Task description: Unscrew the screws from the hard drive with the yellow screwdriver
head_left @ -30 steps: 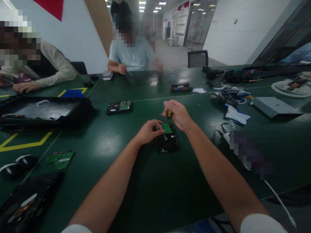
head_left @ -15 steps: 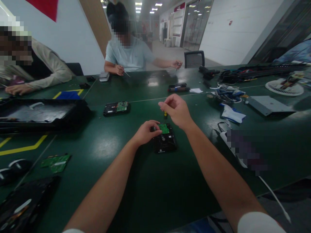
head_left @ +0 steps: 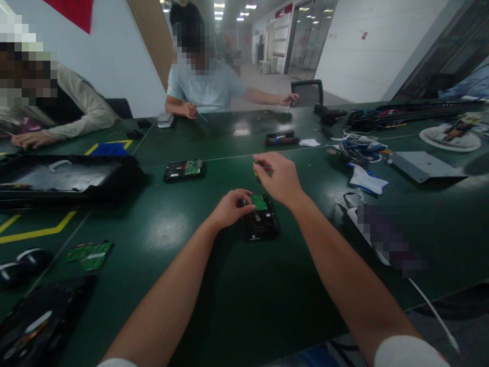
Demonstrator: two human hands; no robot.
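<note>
Dark green bench (head_left: 237,306) surface fills most of the view, with a white wall and a lit corridor seen beyond its far edge. Two other people are seated at the far and far-left sides of the bench, each with hands resting on it. A large black tray (head_left: 64,178) is laid at the left, and a grey flat unit (head_left: 424,167) at the far right beside a tangle of cables (head_left: 359,148). A second hard drive (head_left: 184,169) is set further out, left of centre, well apart from the hands. A loose green circuit board (head_left: 89,254) lies at the near left.

At the centre a black hard drive (head_left: 260,219) is placed flat, its small green board (head_left: 259,202) turned upward. The left hand (head_left: 231,208) is curled over the drive's far-left corner, fingertips touching it. The right hand (head_left: 278,178) is held just above the drive's far edge, its fingers pinched together round a small yellow-handled screwdriver (head_left: 257,168), most of which is hidden by the hand.
</note>
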